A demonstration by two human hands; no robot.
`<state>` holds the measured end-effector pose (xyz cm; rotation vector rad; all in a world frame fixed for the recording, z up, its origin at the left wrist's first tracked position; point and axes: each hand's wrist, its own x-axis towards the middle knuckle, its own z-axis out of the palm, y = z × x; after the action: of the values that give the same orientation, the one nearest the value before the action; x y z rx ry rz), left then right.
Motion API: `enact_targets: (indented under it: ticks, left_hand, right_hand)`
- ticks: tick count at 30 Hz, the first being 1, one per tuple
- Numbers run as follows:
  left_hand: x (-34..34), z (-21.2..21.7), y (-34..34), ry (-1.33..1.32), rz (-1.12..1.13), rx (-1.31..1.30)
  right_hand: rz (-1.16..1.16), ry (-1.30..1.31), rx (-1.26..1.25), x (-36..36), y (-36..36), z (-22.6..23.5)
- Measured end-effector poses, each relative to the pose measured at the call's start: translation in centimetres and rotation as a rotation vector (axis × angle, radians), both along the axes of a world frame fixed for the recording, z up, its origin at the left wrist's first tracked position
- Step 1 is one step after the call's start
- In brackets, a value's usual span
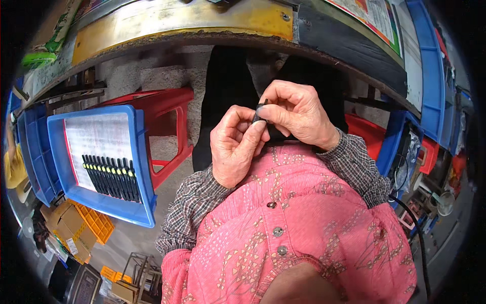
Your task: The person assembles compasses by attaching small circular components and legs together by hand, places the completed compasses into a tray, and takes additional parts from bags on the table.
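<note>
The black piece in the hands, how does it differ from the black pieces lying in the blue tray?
The black piece is single, pinched between the left hand and right hand, and stands nearly upright. The tray pieces are many, untouched, lying flat in a neat row on white paper in the blue tray, which rests on a red stool. The tray pieces show yellow tips; none is visible on the held one. All are slim and black.

Most of the small black part [260, 112] is hidden between the fingers of the left hand [234, 147] and right hand [298, 114], so its shape cannot be told.
</note>
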<state>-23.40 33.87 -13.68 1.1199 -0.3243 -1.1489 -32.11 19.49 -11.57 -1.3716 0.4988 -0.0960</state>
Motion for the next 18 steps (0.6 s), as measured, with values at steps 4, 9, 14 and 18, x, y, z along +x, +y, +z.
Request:
enact_targets:
  ticks: [4, 9, 14, 18]
  left_hand:
    - [0.1, 0.22, -0.04, 0.091, -0.035, -0.013]
    - [0.41, 0.07, 0.15, 0.122, -0.049, -0.019]
    - [0.42, 0.22, 0.26, 0.108, -0.022, -0.022]
    - [0.28, 0.25, 0.35, 0.026, -0.016, 0.003]
  right_hand:
    - [-0.015, -0.06, -0.12, -0.25, 0.11, -0.34]
    - [-0.005, -0.018, 0.018, -0.23, 0.05, 0.16]
    - [0.004, 0.005, 0.104, -0.32, -0.03, 0.25]
    - [0.021, -0.018, 0.009, -0.28, -0.15, 0.65]
